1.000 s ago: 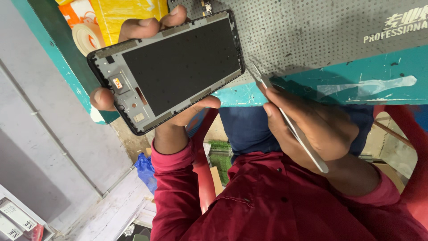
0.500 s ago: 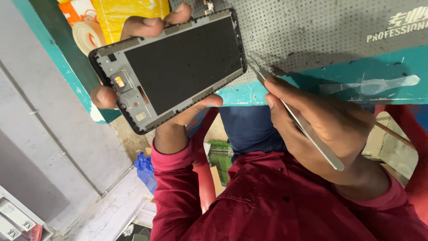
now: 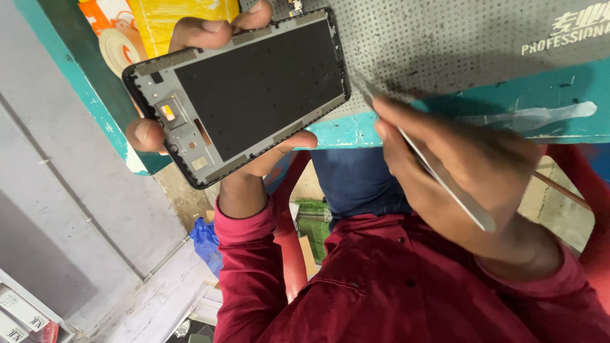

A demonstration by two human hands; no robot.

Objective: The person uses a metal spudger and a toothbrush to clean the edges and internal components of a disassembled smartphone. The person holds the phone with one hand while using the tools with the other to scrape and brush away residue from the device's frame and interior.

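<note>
I see the teal surface [image 3: 546, 111] with its grey dotted mat [image 3: 445, 44] beyond both hands. My left hand [image 3: 254, 159] is closed around the phone frame [image 3: 238, 95], inner side up, held above the surface edge, fingertips over the far rim. My right hand [image 3: 470, 171], beside it, pinches metal tweezers [image 3: 438, 174], tips blurred near the frame's corner. I judge the frame is being worked on; next, the tips need steadying over it.
</note>
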